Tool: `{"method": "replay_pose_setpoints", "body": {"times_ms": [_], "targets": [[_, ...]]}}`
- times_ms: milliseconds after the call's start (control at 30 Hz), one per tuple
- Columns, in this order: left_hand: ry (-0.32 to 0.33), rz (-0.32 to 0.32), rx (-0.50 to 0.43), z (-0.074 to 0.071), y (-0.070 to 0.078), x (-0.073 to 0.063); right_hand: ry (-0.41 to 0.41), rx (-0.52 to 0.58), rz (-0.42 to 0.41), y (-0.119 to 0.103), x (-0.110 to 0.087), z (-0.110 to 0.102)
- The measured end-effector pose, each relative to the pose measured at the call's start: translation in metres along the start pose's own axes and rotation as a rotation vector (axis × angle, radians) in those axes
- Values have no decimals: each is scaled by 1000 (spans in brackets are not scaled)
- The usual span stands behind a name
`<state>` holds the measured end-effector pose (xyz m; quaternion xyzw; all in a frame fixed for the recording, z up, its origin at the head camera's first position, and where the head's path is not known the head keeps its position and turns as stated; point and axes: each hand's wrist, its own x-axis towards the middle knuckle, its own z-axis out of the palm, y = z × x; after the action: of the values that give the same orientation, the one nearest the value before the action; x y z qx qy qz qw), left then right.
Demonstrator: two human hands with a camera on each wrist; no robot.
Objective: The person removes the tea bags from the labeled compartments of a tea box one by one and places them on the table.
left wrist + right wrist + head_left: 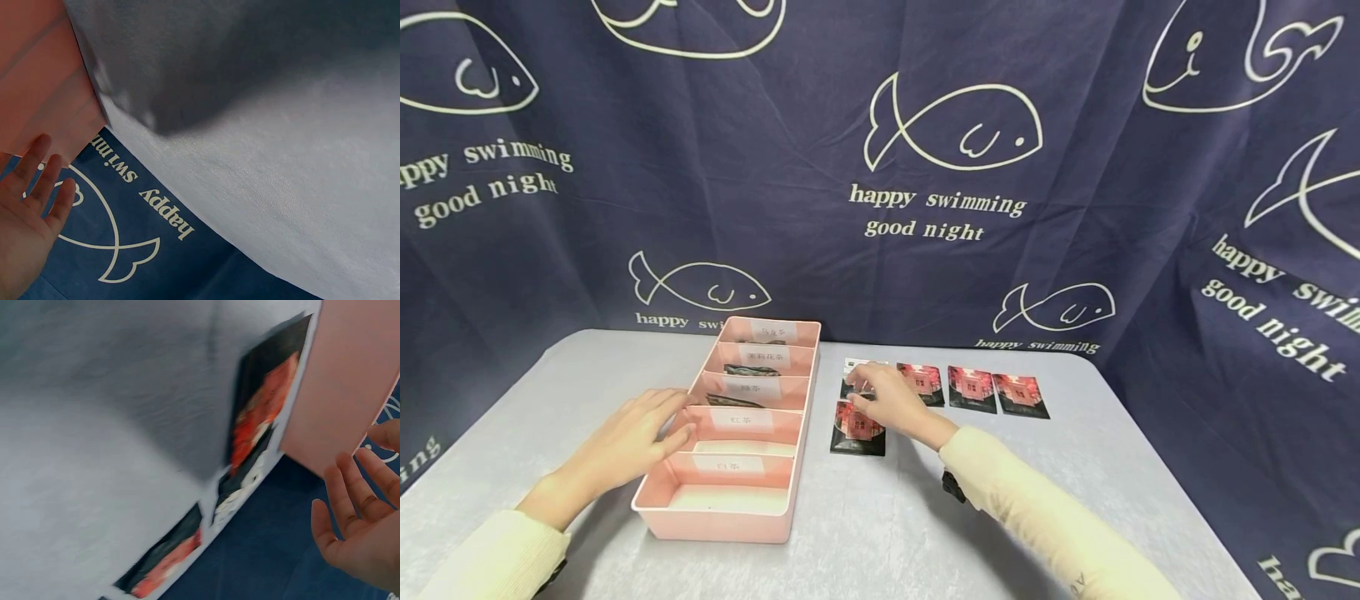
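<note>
My left hand (613, 442) is at the left side of a long pink box (718, 525), its fingertips at the rim; in the left wrist view its fingers are spread and loosely bent. My right hand (895, 404) hovers over two sachets right of the box, fingers loosely bent, nothing seen between them. The nearer sachet (858, 433), black and red, lies flat; behind it a sachet with a white part (854, 363) is partly covered by the hand. Dark sachets (750, 370) stand in the box's farther compartments; the two nearest compartments show bare floors.
Dividers split the box crosswise, each bearing a white label (741, 420) with characters. Three more red and black sachets (972, 389) lie in a row farther right on the grey table (880, 533). A dark blue fish-print cloth (820, 208) hangs behind and beside the table.
</note>
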<state>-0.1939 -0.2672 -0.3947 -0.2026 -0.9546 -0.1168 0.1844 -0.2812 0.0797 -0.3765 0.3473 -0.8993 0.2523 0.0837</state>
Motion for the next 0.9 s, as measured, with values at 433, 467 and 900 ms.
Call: {"method": "replay_pose_setpoints", "body": {"times_ms": [433,467,900], "targets": [[-9,-4,-9,0,0,0,-38,-35,-141,-38,23,7],[-7,-2,-9,0,0,0,-41,-44,-144,-41,25,8],[11,12,-8,1,-1,0,-30,-81,-186,-68,44,18]]}}
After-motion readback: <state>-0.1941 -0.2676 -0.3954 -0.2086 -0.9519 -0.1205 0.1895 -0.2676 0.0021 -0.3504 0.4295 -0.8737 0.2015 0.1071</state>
